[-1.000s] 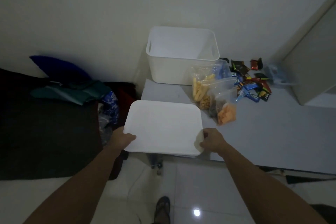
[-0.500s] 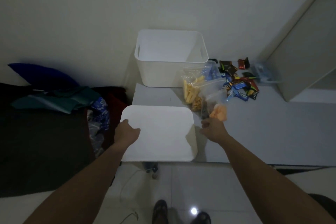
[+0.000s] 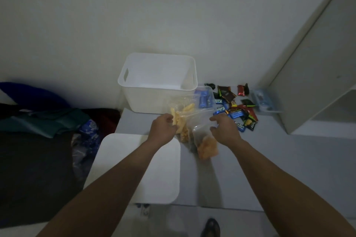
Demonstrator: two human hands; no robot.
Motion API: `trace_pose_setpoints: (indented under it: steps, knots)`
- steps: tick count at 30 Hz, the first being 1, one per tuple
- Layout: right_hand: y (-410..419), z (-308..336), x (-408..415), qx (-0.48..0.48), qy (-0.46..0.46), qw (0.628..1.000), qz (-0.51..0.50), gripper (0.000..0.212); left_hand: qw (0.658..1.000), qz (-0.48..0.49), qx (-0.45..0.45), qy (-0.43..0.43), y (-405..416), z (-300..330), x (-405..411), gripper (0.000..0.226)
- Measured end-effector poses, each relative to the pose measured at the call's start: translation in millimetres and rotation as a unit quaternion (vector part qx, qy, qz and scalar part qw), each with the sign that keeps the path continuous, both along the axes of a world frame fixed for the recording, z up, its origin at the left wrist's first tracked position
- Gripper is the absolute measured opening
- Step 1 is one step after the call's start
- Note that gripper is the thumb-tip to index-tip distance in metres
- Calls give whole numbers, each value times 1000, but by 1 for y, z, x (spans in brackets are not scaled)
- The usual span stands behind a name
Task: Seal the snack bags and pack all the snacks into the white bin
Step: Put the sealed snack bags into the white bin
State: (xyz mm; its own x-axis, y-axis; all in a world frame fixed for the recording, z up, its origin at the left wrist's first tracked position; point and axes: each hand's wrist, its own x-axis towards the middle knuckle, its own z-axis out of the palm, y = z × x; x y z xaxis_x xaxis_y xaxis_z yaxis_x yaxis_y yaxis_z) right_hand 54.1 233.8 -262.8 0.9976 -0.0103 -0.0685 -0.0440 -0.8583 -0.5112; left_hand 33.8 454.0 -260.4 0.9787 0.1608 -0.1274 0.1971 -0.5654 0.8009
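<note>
- Two hands reach over the grey table [image 3: 289, 159] toward a cluster of clear snack bags lying just in front of the white bin [image 3: 158, 90].
- Left hand [image 3: 162, 128] has its fingers curled at the edge of the bag of yellow sticks [image 3: 181, 119]; it looks to be pinching the plastic there, though the blur makes it hard to be sure.
- Right hand [image 3: 225, 128] hovers at the right side of the bag of orange snacks [image 3: 206, 145], fingers loosely spread and bent; I cannot tell whether they actually have hold of the plastic.
- That orange-snack bag lies nearest the person, touching the yellow-stick bag on its left.
- Another clear bag with blue packets [image 3: 204, 98] leans against the bin's right front corner.
- Loose wrapped candies [image 3: 237, 109] in blue, red and dark wrappers are scattered to the right of the bags, on the tabletop.
- White lid [image 3: 134, 169] lies flat at the near left corner of the table, under the left forearm.
- Bin stands open against the wall, with nothing visible inside.
- Dark clothing [image 3: 44, 123] is heaped to the left of the table.
- Small clear container [image 3: 264, 100] sits beyond the candies, near a white cabinet [image 3: 317, 82].
</note>
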Motion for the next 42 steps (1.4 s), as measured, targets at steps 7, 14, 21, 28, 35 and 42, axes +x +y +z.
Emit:
trace_pose_setpoints:
  steps: [7,14,21,28,35,42]
  knots:
    - [-37,-9,22,-44,27,989,140,41,998,10,47,-37,-58,0,28,35]
    - [-54,-15,43,32,66,981,182,46,997,64,52,-12,-82,-3,34,33]
    - [-59,-23,57,107,100,976,162,43,996,29,74,31,-91,3,32,14]
    - [-75,-20,65,122,126,967,186,33,995,5,62,79,-93,10,28,10]
    - [-62,-33,54,151,154,958,192,57,994,-9,65,88,-100,11,21,8]
    - [-74,-15,66,164,209,946,188,56,987,-38,63,140,-92,20,27,11]
